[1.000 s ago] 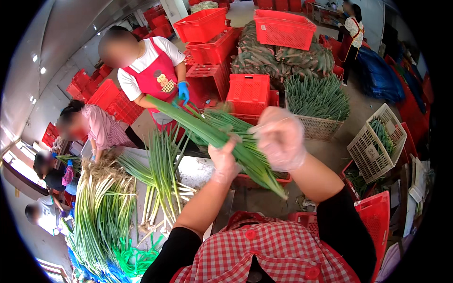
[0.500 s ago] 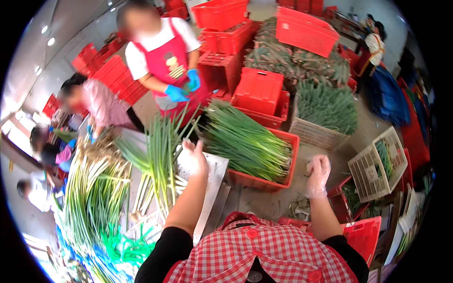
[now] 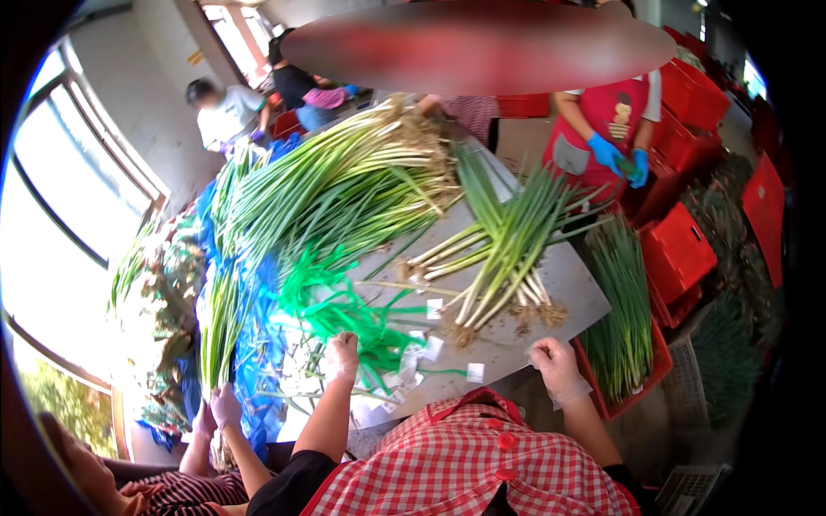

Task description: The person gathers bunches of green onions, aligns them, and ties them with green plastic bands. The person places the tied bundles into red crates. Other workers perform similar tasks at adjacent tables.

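Observation:
My left hand, in a clear thin glove, is over the near side of a heap of green plastic straps with white tags. Its fingers are curled together; anything in them is hidden. Past the table's near right edge, my right hand, gloved alike, has its fingers curled in and nothing visible in them. Ahead of both hands a loose group of green onions lies on the metal table, roots toward me. Farther left is a large pile of green onions.
A red crate of green onions stands right of the table. Blue plastic sheeting hangs along the left side. At lower left a co-worker's hands hold a green onion bunch. A person in a red apron stands across the table.
My view has swung left, to the table. My left hand has gone from spread fingers near the onion leaves to curled fingers over the green straps. My right hand stays curled.

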`<state>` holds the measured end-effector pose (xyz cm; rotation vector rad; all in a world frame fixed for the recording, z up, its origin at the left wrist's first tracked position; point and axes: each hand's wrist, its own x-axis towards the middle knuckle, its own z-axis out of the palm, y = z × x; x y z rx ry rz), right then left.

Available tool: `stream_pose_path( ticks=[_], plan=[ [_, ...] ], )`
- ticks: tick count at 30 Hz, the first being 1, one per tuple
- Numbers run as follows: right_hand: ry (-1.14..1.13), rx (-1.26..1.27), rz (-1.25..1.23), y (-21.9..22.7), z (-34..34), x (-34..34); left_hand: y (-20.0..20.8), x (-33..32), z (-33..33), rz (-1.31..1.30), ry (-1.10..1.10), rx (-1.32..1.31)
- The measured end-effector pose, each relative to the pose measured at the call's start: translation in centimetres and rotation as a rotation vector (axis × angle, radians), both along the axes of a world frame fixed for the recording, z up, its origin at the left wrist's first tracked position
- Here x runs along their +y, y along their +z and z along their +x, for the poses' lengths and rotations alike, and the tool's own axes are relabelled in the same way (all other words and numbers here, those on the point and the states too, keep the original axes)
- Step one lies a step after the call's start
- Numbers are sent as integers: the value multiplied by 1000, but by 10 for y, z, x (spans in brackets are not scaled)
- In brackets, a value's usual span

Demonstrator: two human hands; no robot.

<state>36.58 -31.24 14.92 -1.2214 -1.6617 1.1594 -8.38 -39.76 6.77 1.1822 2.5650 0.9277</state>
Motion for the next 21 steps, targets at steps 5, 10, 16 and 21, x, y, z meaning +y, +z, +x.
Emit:
stream_pose_path(
  ticks=[5, 10, 16, 21],
  plan=[
    [266, -106, -8, 21, -97, -14, -6, 1, -24, -118, -134, 90],
    [443, -276, -12, 25, -140, -25, 1, 70, 7, -461, -198, 214],
    [211, 53, -118, 15, -132, -6, 52, 117, 74, 444, -580, 85],
    [402, 369, -337, 80, -184, 9, 92, 61, 132, 392, -1026, -324]
  ],
)
